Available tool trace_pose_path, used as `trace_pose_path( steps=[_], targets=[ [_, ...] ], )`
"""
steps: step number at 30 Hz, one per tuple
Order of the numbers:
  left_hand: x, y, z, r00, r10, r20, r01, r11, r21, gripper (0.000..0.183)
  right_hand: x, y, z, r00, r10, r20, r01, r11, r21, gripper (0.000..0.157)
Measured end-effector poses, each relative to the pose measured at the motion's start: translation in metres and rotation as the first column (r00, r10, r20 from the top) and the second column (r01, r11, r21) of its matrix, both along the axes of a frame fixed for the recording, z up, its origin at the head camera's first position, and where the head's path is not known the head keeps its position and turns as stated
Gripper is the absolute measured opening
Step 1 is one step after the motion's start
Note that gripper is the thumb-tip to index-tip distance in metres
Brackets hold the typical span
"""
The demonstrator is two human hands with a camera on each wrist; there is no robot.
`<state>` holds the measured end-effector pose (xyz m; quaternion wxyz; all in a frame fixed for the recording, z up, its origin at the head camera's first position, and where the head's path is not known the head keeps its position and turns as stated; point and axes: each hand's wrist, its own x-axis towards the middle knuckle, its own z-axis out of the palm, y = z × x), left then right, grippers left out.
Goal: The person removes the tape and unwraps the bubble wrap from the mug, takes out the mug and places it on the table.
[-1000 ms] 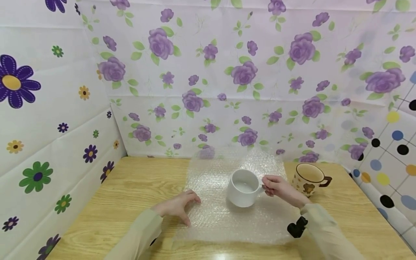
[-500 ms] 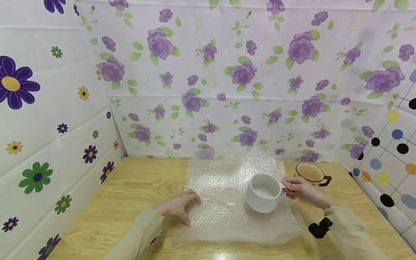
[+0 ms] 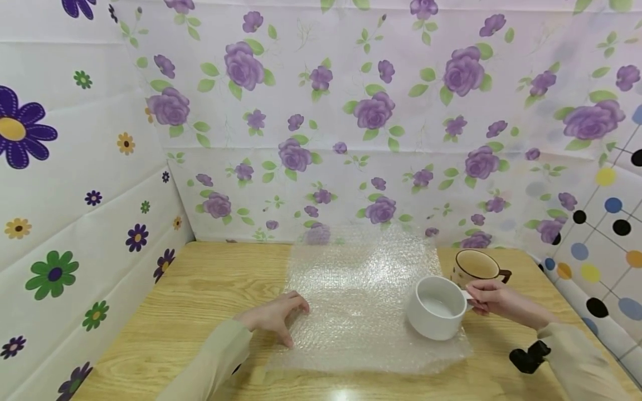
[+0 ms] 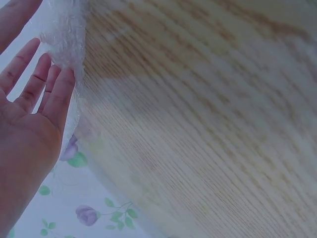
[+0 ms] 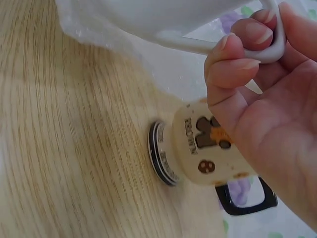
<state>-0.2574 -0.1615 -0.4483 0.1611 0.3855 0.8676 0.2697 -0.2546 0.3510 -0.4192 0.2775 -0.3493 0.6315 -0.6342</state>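
A white mug (image 3: 435,312) is held by its handle (image 5: 277,42) in my right hand (image 3: 506,303); in the right wrist view the fingers are curled through that handle. In the head view the mug overlaps the right part of a clear sheet of bubble wrap (image 3: 346,312). My left hand (image 3: 276,316) lies at the left edge of the wrap, thumb and fingers spread apart. Seen from the left wrist, the fingers are nearly straight, with fingertips against the bubble wrap (image 4: 67,37).
Behind my right hand stands a cream mug (image 3: 473,267) with a brown handle and a bear print. All this is on a light wooden table (image 3: 225,267). Flowered cloth (image 3: 321,111) hangs at the back, and patterned cloth covers both sides.
My right hand has carried the white mug rightward and a little toward me, from mid-wrap to its right part. The left hand stays at the wrap's left edge.
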Motion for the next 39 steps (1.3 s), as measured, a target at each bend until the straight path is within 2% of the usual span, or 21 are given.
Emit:
trace_pose_path(
  steps=[12, 17, 22, 25, 34, 39],
  targets=[
    [0.001, 0.0, 0.003, 1.0, 0.014, 0.023, -0.014, 1.0, -0.002, 0.067, 0.0, 0.035, -0.011, 0.99, 0.114, 0.078, -0.111, 0.993, -0.05, 0.022],
    [0.003, 0.002, 0.006, 1.0, 0.01, 0.002, -0.01, 1.0, -0.021, 0.068, 0.0, 0.048, -0.014, 0.983, 0.152, 0.101, -0.145, 0.987, -0.074, 0.024],
    [0.005, 0.003, 0.007, 1.0, 0.007, -0.018, -0.007, 0.999, -0.033, 0.069, 0.003, 0.062, -0.014, 0.978, 0.145, 0.149, -0.138, 0.989, -0.06, 0.024],
    [0.004, 0.002, 0.007, 1.0, 0.011, -0.006, -0.011, 0.999, -0.031, 0.068, 0.005, 0.069, -0.014, 0.975, 0.13, 0.178, -0.124, 0.991, -0.048, 0.025],
    [0.003, 0.001, 0.005, 1.0, 0.011, -0.005, -0.012, 0.999, -0.035, 0.069, 0.005, 0.087, -0.017, 0.97, 0.154, 0.187, -0.152, 0.988, -0.024, 0.03],
    [0.001, 0.001, 0.004, 1.0, 0.011, -0.008, -0.011, 0.999, -0.033, 0.069, 0.004, 0.094, -0.019, 0.963, 0.156, 0.222, -0.155, 0.988, -0.022, 0.029]
  ],
)
